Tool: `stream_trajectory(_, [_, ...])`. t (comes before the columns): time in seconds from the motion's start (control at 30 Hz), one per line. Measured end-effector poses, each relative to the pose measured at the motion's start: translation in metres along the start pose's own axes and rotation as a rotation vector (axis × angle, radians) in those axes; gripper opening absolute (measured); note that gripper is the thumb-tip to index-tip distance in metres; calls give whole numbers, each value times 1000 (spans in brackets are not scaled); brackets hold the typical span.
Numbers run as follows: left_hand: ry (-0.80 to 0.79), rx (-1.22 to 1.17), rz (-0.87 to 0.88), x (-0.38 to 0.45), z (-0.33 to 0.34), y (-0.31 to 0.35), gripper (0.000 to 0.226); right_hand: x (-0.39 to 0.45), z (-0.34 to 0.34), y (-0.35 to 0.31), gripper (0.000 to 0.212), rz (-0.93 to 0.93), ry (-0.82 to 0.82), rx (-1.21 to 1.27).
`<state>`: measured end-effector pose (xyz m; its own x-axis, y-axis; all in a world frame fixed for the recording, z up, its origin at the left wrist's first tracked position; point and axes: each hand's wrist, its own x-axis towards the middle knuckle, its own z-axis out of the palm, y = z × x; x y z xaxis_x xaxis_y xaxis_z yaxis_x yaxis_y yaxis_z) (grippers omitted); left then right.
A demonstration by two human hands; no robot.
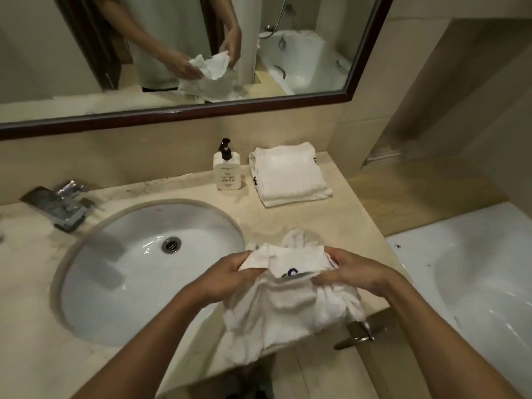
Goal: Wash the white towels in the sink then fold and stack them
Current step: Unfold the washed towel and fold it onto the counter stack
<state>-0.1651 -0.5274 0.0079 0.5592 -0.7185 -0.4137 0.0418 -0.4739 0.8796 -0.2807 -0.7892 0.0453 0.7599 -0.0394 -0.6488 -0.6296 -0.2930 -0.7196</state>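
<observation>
A crumpled white towel with a dark blue mark hangs over the front edge of the counter, right of the sink. My left hand grips its upper left edge. My right hand pinches the upper right edge. More white cloth bunches up behind the held edge. A stack of folded white towels lies at the back right of the counter. The oval white sink basin holds no towel, and its drain shows.
A chrome tap stands left of the sink. A white soap pump bottle stands beside the folded stack. A bathtub lies to the right below the beige counter. A framed mirror covers the wall behind.
</observation>
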Motion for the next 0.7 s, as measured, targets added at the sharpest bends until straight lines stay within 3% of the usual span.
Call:
stream_trajectory(0.17, [155,-159,23,-5,24,-25,15,17,12,15,69,-33,145,-192])
stream_trajectory(0.3, [108,-294,-56,-7,44,-29,30,32,31,15,26,-185,288,-139])
stream_trajectory(0.47, [184,-370,-140,4,60,-27,41,56,46,13,29,-175,254,69])
stream_trajectory(0.6, [425,-337,-173,15,70,-39,43,65,48,19,57,-127,113,-187])
stream_trajectory(0.7, [660,-142,-94,30,66,-49,33,71,49,25,31,-59,144,-253])
